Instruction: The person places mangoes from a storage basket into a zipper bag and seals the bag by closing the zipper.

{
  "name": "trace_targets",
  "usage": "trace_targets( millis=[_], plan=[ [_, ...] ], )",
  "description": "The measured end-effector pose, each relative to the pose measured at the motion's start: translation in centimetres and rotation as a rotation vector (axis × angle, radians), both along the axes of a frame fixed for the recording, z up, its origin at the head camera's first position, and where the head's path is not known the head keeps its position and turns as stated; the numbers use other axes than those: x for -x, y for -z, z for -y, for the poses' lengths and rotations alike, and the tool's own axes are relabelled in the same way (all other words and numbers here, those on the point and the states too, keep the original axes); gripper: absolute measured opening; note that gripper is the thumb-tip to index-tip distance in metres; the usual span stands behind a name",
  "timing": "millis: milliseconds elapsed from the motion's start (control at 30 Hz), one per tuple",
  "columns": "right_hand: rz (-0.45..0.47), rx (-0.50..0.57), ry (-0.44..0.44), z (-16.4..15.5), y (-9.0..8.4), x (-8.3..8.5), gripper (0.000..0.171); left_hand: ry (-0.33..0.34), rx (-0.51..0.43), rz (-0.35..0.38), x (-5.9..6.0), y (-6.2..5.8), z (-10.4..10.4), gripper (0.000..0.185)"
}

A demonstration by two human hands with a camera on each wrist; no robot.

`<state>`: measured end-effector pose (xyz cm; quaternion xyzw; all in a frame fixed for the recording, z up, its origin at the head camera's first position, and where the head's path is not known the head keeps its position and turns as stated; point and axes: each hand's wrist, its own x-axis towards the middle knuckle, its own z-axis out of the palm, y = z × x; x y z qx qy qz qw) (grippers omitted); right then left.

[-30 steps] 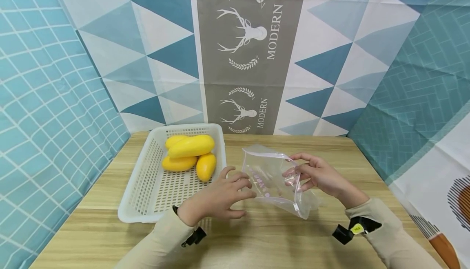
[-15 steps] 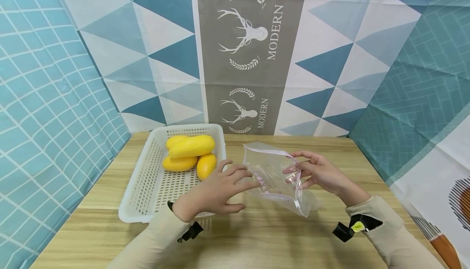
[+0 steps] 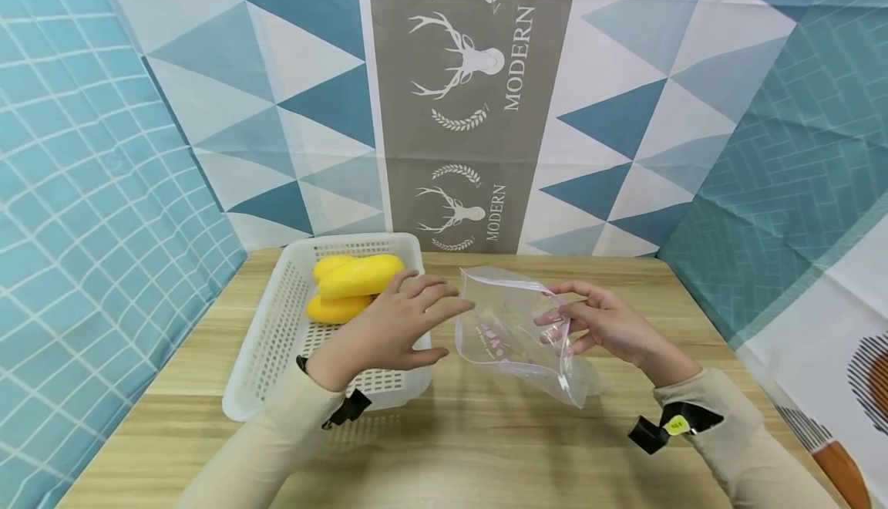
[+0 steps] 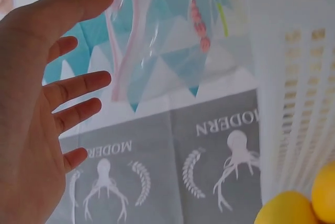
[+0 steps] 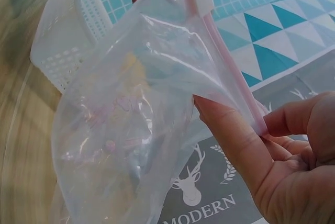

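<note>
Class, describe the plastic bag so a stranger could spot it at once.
On the wooden table, find the white basket of yellow fruit. To its right, the right hand holds the plastic bag. Unlike the basket and fruit, the bag is see-through, with a pink-edged opening and pink print.

at right we see a bag [image 3: 509, 324] of thin, clear plastic, glossy and creased. at left, we have a basket [image 3: 277, 332] of semi-matt plastic, and smooth yellow fruit [image 3: 357, 275] with a soft sheen. beneath, we see a smooth wood-grain tabletop [image 3: 486, 459]; far off, a matt, creased, cloth-like backdrop [image 3: 472, 123].
</note>
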<state>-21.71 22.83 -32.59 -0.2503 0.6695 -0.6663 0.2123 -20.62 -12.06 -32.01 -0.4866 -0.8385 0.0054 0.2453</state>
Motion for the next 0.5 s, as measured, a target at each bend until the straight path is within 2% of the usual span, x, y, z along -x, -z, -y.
trace_targets(
  millis=[233,500],
  plan=[
    [0.009,0.001,0.002,0.0,0.1,0.0,0.027,-0.051,-0.042,-0.017,1.4,-1.2,1.4,0.075],
    [0.001,0.0,0.003,-0.3,-0.1,0.1,0.027,-0.068,-0.09,-0.035,2.5,-1.5,2.5,0.072]
  ],
)
